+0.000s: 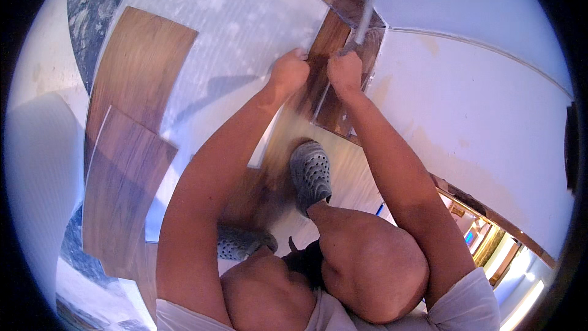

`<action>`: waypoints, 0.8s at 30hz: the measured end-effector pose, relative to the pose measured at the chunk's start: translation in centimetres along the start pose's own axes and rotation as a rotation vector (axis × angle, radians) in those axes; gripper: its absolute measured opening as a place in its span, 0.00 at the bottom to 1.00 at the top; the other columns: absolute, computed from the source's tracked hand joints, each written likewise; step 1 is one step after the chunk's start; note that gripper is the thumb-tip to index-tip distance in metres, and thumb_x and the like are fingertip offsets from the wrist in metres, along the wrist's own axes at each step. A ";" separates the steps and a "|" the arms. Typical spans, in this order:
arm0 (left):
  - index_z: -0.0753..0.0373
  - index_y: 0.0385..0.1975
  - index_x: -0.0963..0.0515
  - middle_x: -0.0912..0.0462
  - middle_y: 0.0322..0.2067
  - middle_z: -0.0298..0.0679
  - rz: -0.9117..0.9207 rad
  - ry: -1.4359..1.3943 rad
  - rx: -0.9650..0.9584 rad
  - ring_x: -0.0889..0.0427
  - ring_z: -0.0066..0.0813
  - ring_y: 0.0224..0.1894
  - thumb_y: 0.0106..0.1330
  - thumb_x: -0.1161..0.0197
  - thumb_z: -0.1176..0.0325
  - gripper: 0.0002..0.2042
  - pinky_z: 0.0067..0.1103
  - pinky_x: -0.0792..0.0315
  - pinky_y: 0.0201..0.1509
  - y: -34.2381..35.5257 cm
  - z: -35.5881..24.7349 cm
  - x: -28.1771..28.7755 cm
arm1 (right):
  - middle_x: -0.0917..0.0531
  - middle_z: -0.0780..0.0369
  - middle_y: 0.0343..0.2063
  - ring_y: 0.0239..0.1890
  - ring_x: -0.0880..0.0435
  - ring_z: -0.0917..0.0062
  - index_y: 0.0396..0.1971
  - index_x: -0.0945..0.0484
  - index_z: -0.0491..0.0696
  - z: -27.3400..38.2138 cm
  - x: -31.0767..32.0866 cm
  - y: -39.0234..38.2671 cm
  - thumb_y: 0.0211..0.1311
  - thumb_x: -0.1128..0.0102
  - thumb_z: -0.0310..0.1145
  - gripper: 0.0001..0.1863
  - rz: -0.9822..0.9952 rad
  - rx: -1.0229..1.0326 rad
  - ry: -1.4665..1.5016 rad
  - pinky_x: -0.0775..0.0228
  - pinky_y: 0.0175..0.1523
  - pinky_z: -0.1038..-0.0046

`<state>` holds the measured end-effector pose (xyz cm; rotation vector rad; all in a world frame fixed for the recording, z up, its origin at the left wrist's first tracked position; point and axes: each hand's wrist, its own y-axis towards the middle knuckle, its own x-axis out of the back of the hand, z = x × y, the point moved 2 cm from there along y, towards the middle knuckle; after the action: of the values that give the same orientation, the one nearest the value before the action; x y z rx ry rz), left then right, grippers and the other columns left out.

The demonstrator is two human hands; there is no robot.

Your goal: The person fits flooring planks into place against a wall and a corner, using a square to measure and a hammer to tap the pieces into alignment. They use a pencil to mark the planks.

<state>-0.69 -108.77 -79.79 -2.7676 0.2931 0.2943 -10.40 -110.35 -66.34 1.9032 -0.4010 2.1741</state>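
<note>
Plank piece (323, 67), brown wood-grain, lies on floor (245, 18) beside white wall (490, 116). Left hand (289, 72) pressed flat-fisted on plank piece edge. Right hand (344, 70) closed around grey metal tool (362, 21), tool tip at plank. Spare planks (131, 135) lie well left.

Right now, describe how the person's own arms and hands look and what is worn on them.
Both forearms are bare from the lower edge up to the wrists. The left hand and right hand wear no gloves; no watch, band or ring shows. Short light-grey sleeves cover only the upper arms near the shoulders. No markings are visible on the arms.
</note>
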 end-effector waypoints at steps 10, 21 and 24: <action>0.68 0.52 0.20 0.17 0.54 0.48 0.065 0.061 -0.036 0.18 0.39 0.55 0.66 0.47 0.73 0.17 0.25 0.27 0.58 -0.3 0.1 -0.7 | 0.15 0.47 0.28 0.31 0.13 0.53 0.29 0.17 0.38 -4.0 -0.7 5.8 0.61 0.43 0.34 0.14 0.189 0.141 -0.246 0.17 0.37 0.58; 0.68 0.58 0.25 0.18 0.56 0.51 0.024 -0.022 -0.012 0.19 0.42 0.59 0.67 0.50 0.75 0.20 0.29 0.29 0.64 -2.1 -1.8 0.1 | 0.20 0.49 0.44 0.41 0.12 0.59 0.50 0.27 0.31 -6.1 0.7 2.5 0.68 0.44 0.31 0.19 0.029 -0.369 0.658 0.14 0.40 0.68; 0.69 0.58 0.25 0.18 0.55 0.52 0.012 0.065 0.029 0.19 0.43 0.59 0.67 0.50 0.75 0.20 0.30 0.29 0.64 -2.1 -1.9 0.6 | 0.18 0.48 0.41 0.40 0.12 0.60 0.49 0.27 0.30 -5.7 0.6 1.4 0.67 0.42 0.30 0.18 -0.074 -0.430 0.739 0.14 0.38 0.68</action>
<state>0.66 -107.60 -77.53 -2.7516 0.3282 0.2012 -16.22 -109.67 -66.54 0.8062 -0.5674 2.3037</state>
